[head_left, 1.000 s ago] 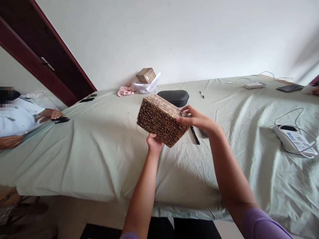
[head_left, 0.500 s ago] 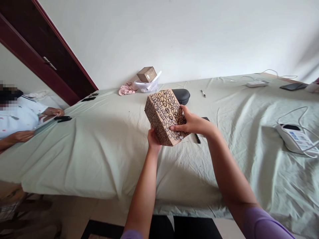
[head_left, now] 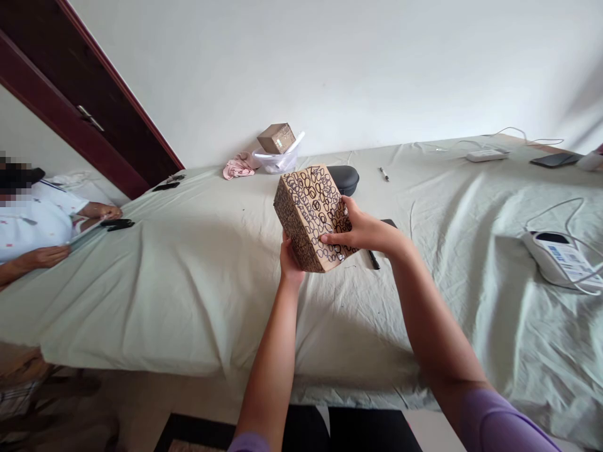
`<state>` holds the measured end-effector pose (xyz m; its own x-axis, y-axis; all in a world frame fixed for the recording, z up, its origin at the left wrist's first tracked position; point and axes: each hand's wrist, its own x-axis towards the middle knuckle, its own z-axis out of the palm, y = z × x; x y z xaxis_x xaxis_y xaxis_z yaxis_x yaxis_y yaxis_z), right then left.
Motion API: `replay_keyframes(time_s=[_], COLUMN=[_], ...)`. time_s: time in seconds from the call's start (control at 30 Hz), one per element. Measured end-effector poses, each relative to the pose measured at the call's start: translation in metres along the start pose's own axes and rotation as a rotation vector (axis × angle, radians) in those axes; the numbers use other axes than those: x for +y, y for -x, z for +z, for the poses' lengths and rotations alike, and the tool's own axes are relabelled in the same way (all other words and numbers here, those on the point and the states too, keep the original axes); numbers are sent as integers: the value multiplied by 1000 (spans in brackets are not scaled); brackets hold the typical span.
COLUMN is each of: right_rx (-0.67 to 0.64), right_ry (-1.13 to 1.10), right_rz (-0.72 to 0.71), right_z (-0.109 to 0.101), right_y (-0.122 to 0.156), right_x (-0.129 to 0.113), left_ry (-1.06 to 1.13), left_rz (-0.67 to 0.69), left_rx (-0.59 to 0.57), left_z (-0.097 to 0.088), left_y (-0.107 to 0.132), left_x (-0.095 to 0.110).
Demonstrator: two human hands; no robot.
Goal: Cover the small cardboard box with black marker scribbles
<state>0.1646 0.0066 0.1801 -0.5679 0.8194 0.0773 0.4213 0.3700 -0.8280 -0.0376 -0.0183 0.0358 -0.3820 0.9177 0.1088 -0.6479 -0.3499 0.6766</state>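
While both hands hold it up above the bed, the doodled cardboard box point(head_left: 308, 216) sits tilted, one corner pointing toward the far wall, its faces covered in black pen loops. Head view, near field: left hand point(head_left: 291, 263) under the box's lower left edge, thumb pressed up against the side, other fingers hidden behind the box, so their spread cannot be told. Right hand point(head_left: 362, 231) on the box's front face, fingers point(head_left: 347, 210) spread over the upper part, thumb point(head_left: 332, 238) lying across the lower part. Lilac sleeve point(head_left: 499, 420) at the right forearm. Just beyond the box, on the pale green bedsheet point(head_left: 155, 301): black marker point(head_left: 374, 260) and dark phone point(head_left: 389, 223) near the right hand; black glasses case point(head_left: 346, 179) behind the box. Far edge: pink cloth point(head_left: 240, 166), clear plastic tub point(head_left: 276, 160) with small carton point(head_left: 276, 138) on top. Right side: white labelled device point(head_left: 560, 260) with cable. Left edge: co-worker's hand point(head_left: 44, 256), near black phones point(head_left: 117, 224)
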Motion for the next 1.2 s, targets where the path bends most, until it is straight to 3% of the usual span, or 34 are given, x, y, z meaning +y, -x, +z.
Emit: replay_keyframes(time_s=[0.23, 0.33, 0.43, 0.6, 0.73, 0.9, 1.07, 1.2], right_rx=[18, 92, 161, 87, 82, 93, 88, 30], right_ry=[-7, -31, -38, -111, -101, 112, 209, 91], right_rz=[29, 37, 128, 287, 205, 141, 95, -23], right_z=[3, 1, -7, -20, -22, -12, 8, 6], right_y=[-3, -2, 4, 14, 12, -2, -11, -11], right_x=[1, 0, -5, -11, -5, 9, 11, 10], left_ry=[-9, -60, -173, -242, -295, -483, -336, -184], left_rz=[16, 10, -38, -51, -44, -112, -40, -75], left_rx=[-32, -47, -125, -183, -176, -114, -267, -188], left_z=[-2, -9, -18, -20, -15, -12, -11, -6], left_y=[-5, -8, -10, -8, -6, -2, 4, 7], left_x=[-6, -9, -10, -10, -10, -6, -9, -4])
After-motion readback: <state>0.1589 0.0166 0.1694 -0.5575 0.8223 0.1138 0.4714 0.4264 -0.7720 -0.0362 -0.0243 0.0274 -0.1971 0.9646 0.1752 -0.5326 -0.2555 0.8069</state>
